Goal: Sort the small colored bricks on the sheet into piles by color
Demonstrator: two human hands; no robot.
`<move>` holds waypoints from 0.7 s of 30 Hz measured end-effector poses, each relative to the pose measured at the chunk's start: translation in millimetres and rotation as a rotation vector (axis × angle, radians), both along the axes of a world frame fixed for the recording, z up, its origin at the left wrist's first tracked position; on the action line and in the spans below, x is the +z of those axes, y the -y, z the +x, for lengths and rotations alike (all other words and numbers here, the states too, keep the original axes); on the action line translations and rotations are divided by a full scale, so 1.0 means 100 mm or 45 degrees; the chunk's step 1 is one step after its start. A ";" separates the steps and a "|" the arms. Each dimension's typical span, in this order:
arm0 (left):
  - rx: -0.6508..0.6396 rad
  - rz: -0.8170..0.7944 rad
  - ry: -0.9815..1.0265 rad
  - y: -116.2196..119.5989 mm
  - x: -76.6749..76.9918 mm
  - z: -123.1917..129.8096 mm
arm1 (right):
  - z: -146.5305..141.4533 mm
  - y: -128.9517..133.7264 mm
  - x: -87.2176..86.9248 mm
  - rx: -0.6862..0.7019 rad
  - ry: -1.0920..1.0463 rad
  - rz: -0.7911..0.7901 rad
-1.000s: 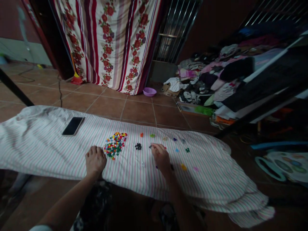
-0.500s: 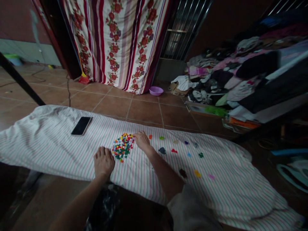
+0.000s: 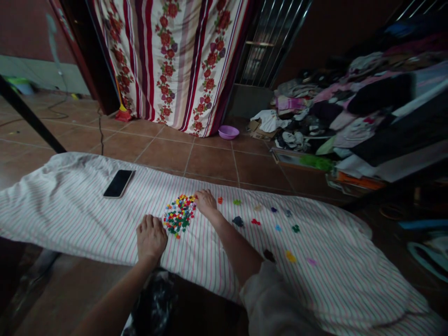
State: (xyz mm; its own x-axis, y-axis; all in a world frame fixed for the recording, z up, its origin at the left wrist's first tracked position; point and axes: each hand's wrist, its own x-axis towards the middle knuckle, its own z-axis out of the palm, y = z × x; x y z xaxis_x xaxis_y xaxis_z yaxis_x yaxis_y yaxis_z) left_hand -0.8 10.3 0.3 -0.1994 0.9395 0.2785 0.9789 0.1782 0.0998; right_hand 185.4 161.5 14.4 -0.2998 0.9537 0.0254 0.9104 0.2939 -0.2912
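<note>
Bits point(image 3: 179, 216), mid-frame
Left hand point(image 3: 151, 237) palm-down, loosely spread; right hand point(image 3: 206, 201) bent, fingers bunched, upper right of them (hold unclear).

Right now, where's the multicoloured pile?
The multicoloured pile lies left of centre in the head view, on the striped cloth, between the left hand at its lower left and the right hand at its upper right.

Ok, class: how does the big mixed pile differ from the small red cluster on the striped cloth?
The mixed pile shows many colours; the red cluster looks all red. The mixed pile spreads wide, while the red cluster is just a few pieces. The right hand is at the mixed pile's edge, while the red cluster lies apart from both hands. Both lie on the striped cloth.
</note>
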 end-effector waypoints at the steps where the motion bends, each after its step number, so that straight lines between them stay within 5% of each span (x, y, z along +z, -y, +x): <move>1: -0.001 0.002 -0.007 0.00 0.00 0.00 | 0.00 0.00 0.00 0.004 -0.016 0.008; 21: 0.012 0.023 -0.080 0.02 0.00 0.01 | 0.15 0.32 0.12 -0.184 -0.833 0.064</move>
